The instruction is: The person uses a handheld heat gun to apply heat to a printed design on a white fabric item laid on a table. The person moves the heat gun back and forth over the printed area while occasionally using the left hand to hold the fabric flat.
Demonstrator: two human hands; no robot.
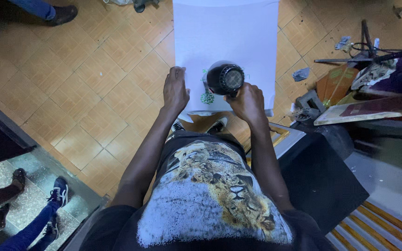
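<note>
One black hair dryer (225, 78) sat in the right hand (249, 103), fingers closed round its handle, nozzle turned down at a small green print (207, 97) near the close edge of a white sheet (226, 42); the left hand (175, 90) lay flat and spread on that sheet just beside the print, gripping nothing; the sheet rested on a worktop above the tan tiled floor (94, 93); drying the print looked to be the step in hand; the next move would seem to call for steady sweeps and a pinned sheet; other people's shoes (59, 193) stood well apart.
</note>
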